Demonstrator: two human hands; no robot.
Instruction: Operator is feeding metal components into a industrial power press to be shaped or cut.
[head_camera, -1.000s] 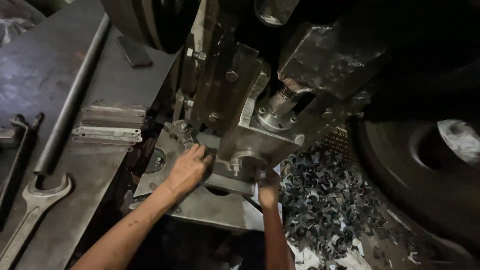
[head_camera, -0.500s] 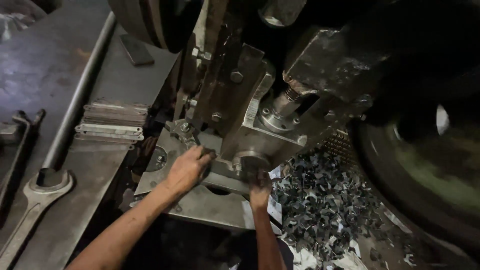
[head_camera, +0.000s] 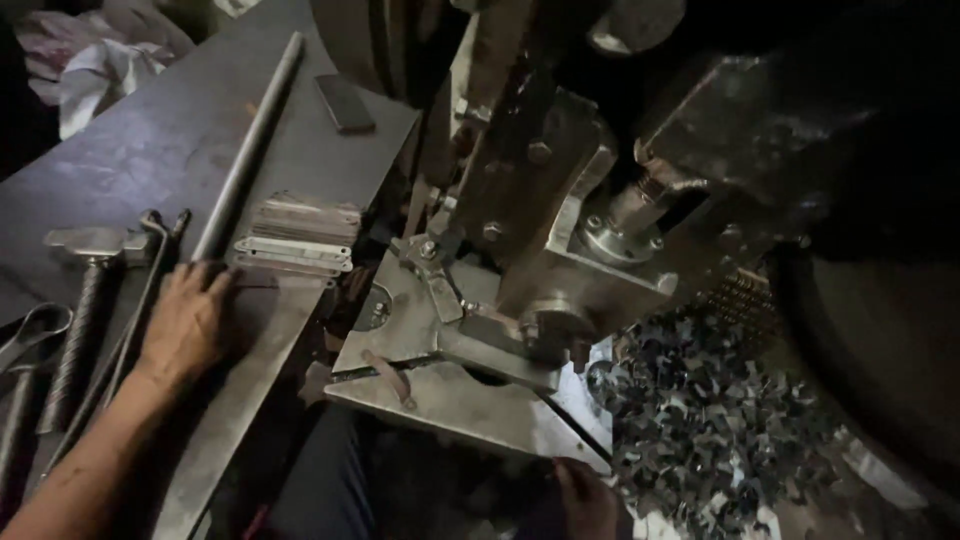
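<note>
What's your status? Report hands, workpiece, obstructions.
Left hand flat on bench by long steel rod. Right hand low, under press plate. Scrap pile right of die.

Left hand (head_camera: 185, 325) flat on bench (head_camera: 130, 160), touching steel rod (head_camera: 248, 150).

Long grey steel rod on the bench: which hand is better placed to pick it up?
Probably left. The left hand lies flat on the bench with fingertips at the near end of the long grey steel rod. The right hand sits low under the press's tilted metal plate, far across.
</note>
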